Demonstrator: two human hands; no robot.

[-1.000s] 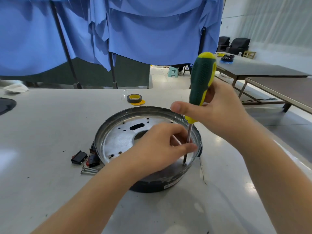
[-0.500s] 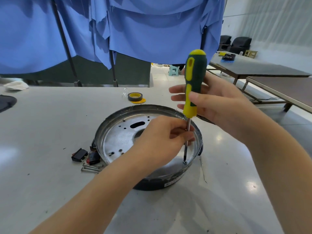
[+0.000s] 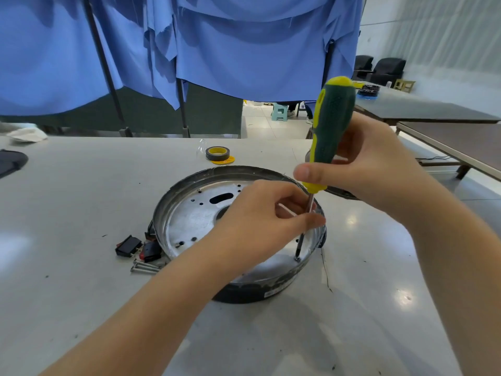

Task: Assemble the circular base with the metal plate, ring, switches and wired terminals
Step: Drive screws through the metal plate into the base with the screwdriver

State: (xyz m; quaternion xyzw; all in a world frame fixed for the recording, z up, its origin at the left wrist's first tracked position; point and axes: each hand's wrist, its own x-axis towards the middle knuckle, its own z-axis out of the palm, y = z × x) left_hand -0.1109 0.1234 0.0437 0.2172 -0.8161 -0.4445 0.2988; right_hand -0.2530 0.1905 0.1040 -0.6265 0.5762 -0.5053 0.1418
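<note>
**Screwdriver tip down in the round base**

The circular base (image 3: 271, 290) sits near the middle of the tabletop (image 3: 67, 308), toward its right edge. The shiny metal plate (image 3: 195, 218) lies inside it. The left hand (image 3: 260, 223) reaches over the base and hides much of the plate. Its thumb and fingers pinch the thin metal shaft of the screwdriver (image 3: 332, 131). The tip stands on a small screw (image 3: 297, 258) by the near right wall of the base. The screw is tiny and hard to make out.

The right hand (image 3: 371, 169) curls around the green and yellow handle, with the thumb pressed across the front. Half a second ago its fingers were stretched out flatter against the handle. The handle now tips a bit more to the right.

Left of the base lie two black switches (image 3: 128, 245) and some long screws (image 3: 145, 268), partly tucked under the rim. Farther back sits a roll of tape (image 3: 217, 153). Behind the right hand, a dark round thing is mostly hidden. Blue cloth (image 3: 244, 50) hangs past the far edge.
</note>
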